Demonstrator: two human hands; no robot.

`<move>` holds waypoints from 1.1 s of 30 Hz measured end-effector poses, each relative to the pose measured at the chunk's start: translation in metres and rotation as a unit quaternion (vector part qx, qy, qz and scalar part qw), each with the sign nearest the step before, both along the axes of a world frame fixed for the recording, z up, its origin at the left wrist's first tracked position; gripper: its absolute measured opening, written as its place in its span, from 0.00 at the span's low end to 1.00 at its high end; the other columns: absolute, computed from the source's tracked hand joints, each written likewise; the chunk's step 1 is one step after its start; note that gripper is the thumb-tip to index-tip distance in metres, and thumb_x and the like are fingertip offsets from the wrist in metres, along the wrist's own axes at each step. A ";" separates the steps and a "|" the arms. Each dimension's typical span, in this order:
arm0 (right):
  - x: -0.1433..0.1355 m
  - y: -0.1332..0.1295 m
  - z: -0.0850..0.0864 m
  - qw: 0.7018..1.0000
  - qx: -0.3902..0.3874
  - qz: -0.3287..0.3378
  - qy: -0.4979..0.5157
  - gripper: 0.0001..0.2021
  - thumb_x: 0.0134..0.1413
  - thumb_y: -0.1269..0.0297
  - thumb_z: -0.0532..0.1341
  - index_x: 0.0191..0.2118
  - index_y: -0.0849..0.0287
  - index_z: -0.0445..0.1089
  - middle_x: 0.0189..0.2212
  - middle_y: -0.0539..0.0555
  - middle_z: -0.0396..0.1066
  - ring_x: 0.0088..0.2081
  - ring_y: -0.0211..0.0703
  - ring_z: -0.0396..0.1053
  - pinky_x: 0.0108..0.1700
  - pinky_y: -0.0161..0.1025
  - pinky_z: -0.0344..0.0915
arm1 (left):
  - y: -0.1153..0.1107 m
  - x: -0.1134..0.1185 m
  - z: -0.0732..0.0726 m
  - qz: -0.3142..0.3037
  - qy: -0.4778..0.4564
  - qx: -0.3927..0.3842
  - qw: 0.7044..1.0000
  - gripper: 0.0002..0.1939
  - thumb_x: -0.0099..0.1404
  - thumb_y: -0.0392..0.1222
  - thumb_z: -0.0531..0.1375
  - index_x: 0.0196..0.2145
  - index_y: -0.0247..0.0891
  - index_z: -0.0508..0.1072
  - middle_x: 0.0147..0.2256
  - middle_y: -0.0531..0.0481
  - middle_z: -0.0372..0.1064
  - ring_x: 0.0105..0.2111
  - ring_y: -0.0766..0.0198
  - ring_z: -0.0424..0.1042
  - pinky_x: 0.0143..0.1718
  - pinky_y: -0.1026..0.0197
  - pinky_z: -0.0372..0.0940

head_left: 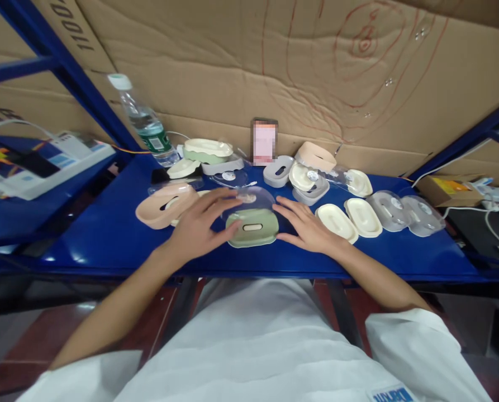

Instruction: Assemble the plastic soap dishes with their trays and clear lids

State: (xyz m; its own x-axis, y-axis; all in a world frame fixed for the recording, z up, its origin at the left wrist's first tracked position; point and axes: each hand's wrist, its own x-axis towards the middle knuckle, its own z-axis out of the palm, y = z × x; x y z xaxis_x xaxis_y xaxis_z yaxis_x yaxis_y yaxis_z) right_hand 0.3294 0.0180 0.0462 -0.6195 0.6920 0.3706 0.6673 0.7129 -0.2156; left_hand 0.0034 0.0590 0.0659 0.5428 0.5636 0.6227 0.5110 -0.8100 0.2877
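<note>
The green dish (252,228) lies on the blue desk (232,262), near its front edge and between the two hands, with a clear lid (264,195) just behind it, seeming to meet or overlap its far rim; the left hand (194,223) has its grip spread, the thumb at the dish's left side and the fingers reaching towards the lid, though whether they touch cannot be told; the right hand (308,226) is likewise spread beside the dish's right end, pinching nothing that shows; the dish looks like thin moulded plastic, so it should be light, fairly stiff and a little slippery, best taken by its two rounded ends; the lid looks thinner and more flexible, likely to scratch or crack if squeezed, and better held by its rim than pressed on its top; as for numbers, there is one green dish between the hands and one green piece (203,156) under a cream piece at the back left; two peach pieces (165,207), one beside the left hand and one at the back; three grey pieces (277,172), all towards the back; at least six cream pieces (336,222), four of them right of centre and two at the back left; two clear covers (389,211) side by side at the far right, other clear parts overlapping too much to count; one water bottle (151,131); and one upright screen (265,142) against the cardboard (215,72).
</note>
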 end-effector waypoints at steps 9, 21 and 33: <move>-0.003 0.000 -0.007 0.998 -0.032 0.048 -0.018 0.41 0.75 0.52 0.60 0.82 0.51 0.39 0.79 0.66 0.45 0.79 0.60 0.46 0.77 0.65 0.52 | -0.020 -0.006 -0.036 -0.062 0.001 -0.087 0.994 0.20 0.79 0.44 0.58 0.65 0.44 0.68 0.67 0.40 0.67 0.70 0.50 0.65 0.72 0.44 0.63; -0.005 0.002 -0.008 0.998 0.010 0.057 -0.039 0.26 0.77 0.54 0.57 0.74 0.49 0.63 0.70 0.63 0.66 0.69 0.59 0.64 0.69 0.59 0.64 | -0.025 -0.006 -0.047 -0.013 0.045 -0.081 0.996 0.23 0.76 0.56 0.62 0.62 0.44 0.72 0.69 0.39 0.65 0.70 0.46 0.66 0.72 0.39 0.62; -0.011 -0.001 -0.007 0.998 -0.004 0.047 -0.045 0.27 0.75 0.52 0.60 0.73 0.50 0.65 0.67 0.66 0.67 0.72 0.63 0.61 0.70 0.64 0.61 | -0.024 -0.014 -0.047 -0.021 0.043 -0.145 0.988 0.25 0.77 0.60 0.59 0.64 0.45 0.72 0.74 0.43 0.60 0.71 0.48 0.64 0.73 0.41 0.60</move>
State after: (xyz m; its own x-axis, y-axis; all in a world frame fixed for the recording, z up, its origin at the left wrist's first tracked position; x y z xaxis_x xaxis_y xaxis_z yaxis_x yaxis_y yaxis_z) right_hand 0.3181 0.0174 0.0387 -0.7122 0.6322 0.3052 0.6146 0.7716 -0.1639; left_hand -0.0107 0.0353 0.0189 0.6136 0.6871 0.3890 0.5104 -0.7211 0.4686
